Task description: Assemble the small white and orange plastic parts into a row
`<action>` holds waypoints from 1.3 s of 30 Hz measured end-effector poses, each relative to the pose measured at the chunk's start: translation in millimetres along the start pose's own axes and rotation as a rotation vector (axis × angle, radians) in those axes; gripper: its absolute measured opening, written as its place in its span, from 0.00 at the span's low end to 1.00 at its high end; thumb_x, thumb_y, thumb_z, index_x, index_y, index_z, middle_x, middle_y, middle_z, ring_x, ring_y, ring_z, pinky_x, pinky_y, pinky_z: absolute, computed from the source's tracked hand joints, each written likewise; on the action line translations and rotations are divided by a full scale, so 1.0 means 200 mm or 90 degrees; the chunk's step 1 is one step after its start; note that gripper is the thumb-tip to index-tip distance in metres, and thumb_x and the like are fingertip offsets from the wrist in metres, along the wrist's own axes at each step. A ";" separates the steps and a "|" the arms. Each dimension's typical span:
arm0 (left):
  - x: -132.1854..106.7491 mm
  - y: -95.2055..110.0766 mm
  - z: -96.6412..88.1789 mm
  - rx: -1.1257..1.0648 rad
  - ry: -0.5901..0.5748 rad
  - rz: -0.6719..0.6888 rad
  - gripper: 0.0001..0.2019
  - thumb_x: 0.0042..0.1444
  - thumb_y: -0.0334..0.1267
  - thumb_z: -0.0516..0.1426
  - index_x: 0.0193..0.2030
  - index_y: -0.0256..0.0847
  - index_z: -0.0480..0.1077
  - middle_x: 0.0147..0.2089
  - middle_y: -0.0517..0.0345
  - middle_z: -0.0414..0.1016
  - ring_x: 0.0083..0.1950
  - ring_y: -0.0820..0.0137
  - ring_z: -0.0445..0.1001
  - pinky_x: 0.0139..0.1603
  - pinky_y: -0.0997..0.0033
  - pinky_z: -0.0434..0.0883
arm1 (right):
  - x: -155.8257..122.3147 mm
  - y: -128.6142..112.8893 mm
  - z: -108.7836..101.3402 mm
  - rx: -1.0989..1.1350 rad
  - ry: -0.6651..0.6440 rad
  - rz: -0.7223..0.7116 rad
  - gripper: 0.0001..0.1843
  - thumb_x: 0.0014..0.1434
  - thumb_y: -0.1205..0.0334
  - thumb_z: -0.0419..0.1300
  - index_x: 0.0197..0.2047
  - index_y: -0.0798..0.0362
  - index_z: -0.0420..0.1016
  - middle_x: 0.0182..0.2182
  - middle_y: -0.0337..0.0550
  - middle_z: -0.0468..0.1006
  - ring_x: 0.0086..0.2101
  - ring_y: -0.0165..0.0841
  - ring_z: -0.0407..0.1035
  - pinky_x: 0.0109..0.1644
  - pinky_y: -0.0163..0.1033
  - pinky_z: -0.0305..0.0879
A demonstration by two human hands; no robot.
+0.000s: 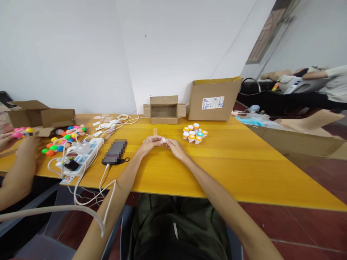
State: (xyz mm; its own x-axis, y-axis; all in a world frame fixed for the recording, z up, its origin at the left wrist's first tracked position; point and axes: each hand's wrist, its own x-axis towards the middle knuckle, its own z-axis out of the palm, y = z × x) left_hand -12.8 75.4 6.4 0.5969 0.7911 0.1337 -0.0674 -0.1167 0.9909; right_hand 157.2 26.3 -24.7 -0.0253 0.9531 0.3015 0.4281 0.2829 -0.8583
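Over the yellow table, my left hand [150,145] and my right hand [176,148] meet, fingertips closed around one small whitish, shiny piece [163,140]. Its exact kind is too small to make out. Just beyond my left hand stands a small clear container [155,131]. To the right of my hands is a cluster of several small white pots [191,137] with orange, white and teal tops. The edge of something pale shows beside my left hand, mostly hidden.
An open cardboard box [164,120] and a larger taped carton [214,104] stand against the wall. Left of me lie a phone [115,151], a white power strip [84,155] with trailing cables, and colourful balls [54,147]. A co-worker's arm [21,169] is at the far left.
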 end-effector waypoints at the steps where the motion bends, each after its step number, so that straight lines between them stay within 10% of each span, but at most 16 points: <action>1: 0.00 0.00 0.00 0.006 0.001 0.001 0.18 0.40 0.48 0.73 0.34 0.39 0.80 0.35 0.55 0.83 0.39 0.68 0.77 0.46 0.67 0.71 | 0.00 0.00 0.00 0.009 0.001 0.003 0.25 0.67 0.43 0.48 0.25 0.49 0.65 0.21 0.35 0.67 0.26 0.32 0.62 0.34 0.37 0.55; 17: 0.01 -0.03 0.03 0.114 0.013 0.054 0.18 0.49 0.49 0.69 0.41 0.38 0.78 0.31 0.57 0.80 0.26 0.73 0.74 0.29 0.73 0.71 | 0.01 -0.01 0.00 0.175 0.023 -0.002 0.32 0.57 0.26 0.50 0.22 0.47 0.62 0.17 0.33 0.60 0.22 0.30 0.56 0.29 0.38 0.56; 26: 0.01 -0.06 0.06 0.215 0.161 0.054 0.12 0.55 0.41 0.63 0.44 0.39 0.75 0.24 0.64 0.75 0.16 0.77 0.66 0.20 0.76 0.66 | -0.01 -0.04 -0.01 0.222 0.039 0.066 0.30 0.58 0.28 0.53 0.24 0.48 0.66 0.18 0.35 0.67 0.21 0.30 0.62 0.25 0.35 0.60; 39: 0.02 -0.07 0.04 0.409 0.275 0.088 0.07 0.54 0.31 0.62 0.40 0.45 0.78 0.33 0.58 0.81 0.33 0.66 0.77 0.42 0.68 0.73 | -0.01 -0.04 0.00 0.233 0.045 0.090 0.29 0.58 0.30 0.54 0.25 0.49 0.66 0.19 0.35 0.71 0.19 0.27 0.64 0.23 0.33 0.59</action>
State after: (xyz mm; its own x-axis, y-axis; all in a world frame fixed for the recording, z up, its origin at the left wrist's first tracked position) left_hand -3.1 74.3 -7.5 0.2436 0.8920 0.3809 0.4362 -0.4515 0.7784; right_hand 154.8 22.9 -18.0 0.0790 0.9793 0.1863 0.0718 0.1808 -0.9809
